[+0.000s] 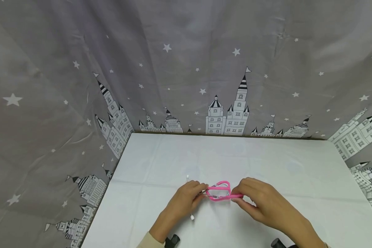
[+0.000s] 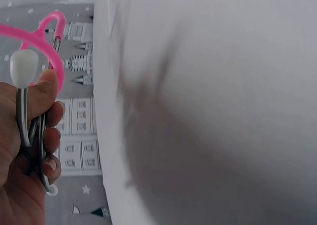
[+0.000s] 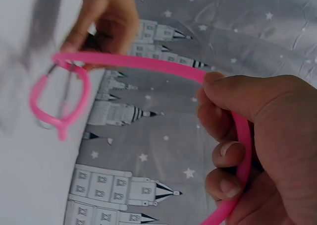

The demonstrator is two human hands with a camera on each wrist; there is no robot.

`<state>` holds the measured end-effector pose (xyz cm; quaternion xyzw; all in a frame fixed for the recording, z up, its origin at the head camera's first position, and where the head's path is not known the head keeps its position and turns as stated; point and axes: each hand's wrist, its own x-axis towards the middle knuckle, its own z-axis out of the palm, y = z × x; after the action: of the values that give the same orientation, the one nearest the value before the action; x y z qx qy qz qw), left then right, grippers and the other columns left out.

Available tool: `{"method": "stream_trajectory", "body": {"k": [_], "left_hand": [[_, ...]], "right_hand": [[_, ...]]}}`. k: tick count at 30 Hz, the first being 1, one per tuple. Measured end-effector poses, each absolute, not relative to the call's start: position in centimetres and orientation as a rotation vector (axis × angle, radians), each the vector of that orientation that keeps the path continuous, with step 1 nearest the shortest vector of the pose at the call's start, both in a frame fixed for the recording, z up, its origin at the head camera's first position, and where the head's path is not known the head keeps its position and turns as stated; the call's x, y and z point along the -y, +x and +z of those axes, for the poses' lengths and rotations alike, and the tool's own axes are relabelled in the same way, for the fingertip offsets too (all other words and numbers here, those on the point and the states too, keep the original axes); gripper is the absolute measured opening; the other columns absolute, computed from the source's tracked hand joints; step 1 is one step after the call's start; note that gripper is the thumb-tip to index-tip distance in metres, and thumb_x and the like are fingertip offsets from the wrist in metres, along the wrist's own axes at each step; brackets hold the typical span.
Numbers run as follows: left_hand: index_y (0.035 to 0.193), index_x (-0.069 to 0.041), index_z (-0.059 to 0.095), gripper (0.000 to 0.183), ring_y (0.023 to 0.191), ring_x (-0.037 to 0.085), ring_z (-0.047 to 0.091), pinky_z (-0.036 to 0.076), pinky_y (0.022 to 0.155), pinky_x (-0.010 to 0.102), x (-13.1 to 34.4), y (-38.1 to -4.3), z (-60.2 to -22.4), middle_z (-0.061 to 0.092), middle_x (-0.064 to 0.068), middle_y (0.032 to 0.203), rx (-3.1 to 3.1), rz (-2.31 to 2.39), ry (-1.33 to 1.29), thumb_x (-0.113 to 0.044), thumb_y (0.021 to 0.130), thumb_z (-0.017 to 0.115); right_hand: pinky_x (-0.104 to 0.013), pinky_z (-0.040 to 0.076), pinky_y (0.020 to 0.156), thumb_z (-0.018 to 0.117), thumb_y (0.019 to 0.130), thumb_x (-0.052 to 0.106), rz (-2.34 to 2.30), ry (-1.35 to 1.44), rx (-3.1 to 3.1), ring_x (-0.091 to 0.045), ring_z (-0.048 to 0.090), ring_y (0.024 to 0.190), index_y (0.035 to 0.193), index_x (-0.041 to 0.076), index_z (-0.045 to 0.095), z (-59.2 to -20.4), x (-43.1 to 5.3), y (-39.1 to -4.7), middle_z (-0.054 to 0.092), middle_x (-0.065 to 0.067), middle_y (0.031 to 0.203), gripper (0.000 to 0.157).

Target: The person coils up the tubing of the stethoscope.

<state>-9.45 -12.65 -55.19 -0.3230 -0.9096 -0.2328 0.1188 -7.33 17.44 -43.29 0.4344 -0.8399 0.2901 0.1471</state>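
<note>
Pink stethoscope, held in both hands above the near middle of the white surface.

Metal ear tubes, white-tipped, are clasped in the left hand, fingers curled round them. Pink tubing is pinched in the right hand. A grey star-and-castle curtain hangs at the far side.
</note>
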Motion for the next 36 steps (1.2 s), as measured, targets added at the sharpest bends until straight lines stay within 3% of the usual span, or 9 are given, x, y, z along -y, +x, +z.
{"method": "stream_trajectory", "body": {"k": [10,14,19,26,31,36], "left_hand": [[0.115,-0.024,0.074,0.021,0.084,0.003,0.058,0.048,0.077,0.013,10.5,-8.1,-54.8,0.070,-0.013,0.094,2.625,-0.682,-1.120,-0.026,0.097,0.082],[0.114,-0.023,0.074,0.022,0.083,0.003,0.059,0.047,0.078,0.011,10.0,-7.7,-54.5,0.068,-0.012,0.093,2.554,-0.682,-1.196,-0.025,0.094,0.084],[0.113,-0.022,0.074,0.021,0.089,0.002,0.064,0.049,0.083,0.009,9.3,-7.0,-54.1,0.070,-0.012,0.107,2.509,-0.772,-1.255,-0.021,0.095,0.085],[0.119,-0.021,0.072,0.024,0.103,0.004,0.071,0.054,0.092,0.012,8.9,-6.4,-53.3,0.074,-0.011,0.114,2.494,-0.895,-1.258,-0.025,0.097,0.082],[0.119,-0.020,0.071,0.029,0.101,0.003,0.071,0.053,0.091,0.009,8.9,-6.7,-52.0,0.076,-0.011,0.112,2.374,-0.916,-1.248,-0.030,0.095,0.083],[0.121,-0.020,0.071,0.033,0.085,0.000,0.063,0.045,0.082,0.005,8.7,-6.9,-51.0,0.077,-0.013,0.110,2.334,-0.944,-1.199,-0.034,0.094,0.084]], "right_hand": [[-0.013,0.051,0.084,0.087,0.086,0.007,0.865,1.192,2.407,-0.001,0.064,0.088,0.106,0.021,0.074,-42.6,-17.4,-11.0,0.071,0.015,0.098,0.028],[-0.019,0.053,0.077,0.087,0.087,0.010,0.853,1.113,2.469,-0.001,0.063,0.088,0.105,0.023,0.075,-43.3,-17.9,-12.3,0.071,0.016,0.096,0.025],[-0.026,0.054,0.074,0.087,0.089,0.013,0.821,1.039,2.539,-0.002,0.063,0.088,0.103,0.023,0.076,-44.5,-18.5,-13.5,0.072,0.015,0.095,0.020],[-0.034,0.059,0.080,0.084,0.094,0.022,0.744,0.937,2.710,-0.008,0.067,0.091,0.102,0.024,0.077,-45.3,-18.5,-14.6,0.074,0.013,0.095,0.011],[-0.029,0.056,0.075,0.083,0.096,0.027,0.749,0.918,2.796,-0.006,0.064,0.087,0.103,0.024,0.078,-46.0,-18.3,-15.4,0.075,0.012,0.095,0.009],[-0.025,0.054,0.071,0.083,0.095,0.027,0.795,0.920,2.837,-0.005,0.061,0.085,0.103,0.023,0.078,-46.5,-18.0,-16.0,0.076,0.011,0.096,0.010]]}}
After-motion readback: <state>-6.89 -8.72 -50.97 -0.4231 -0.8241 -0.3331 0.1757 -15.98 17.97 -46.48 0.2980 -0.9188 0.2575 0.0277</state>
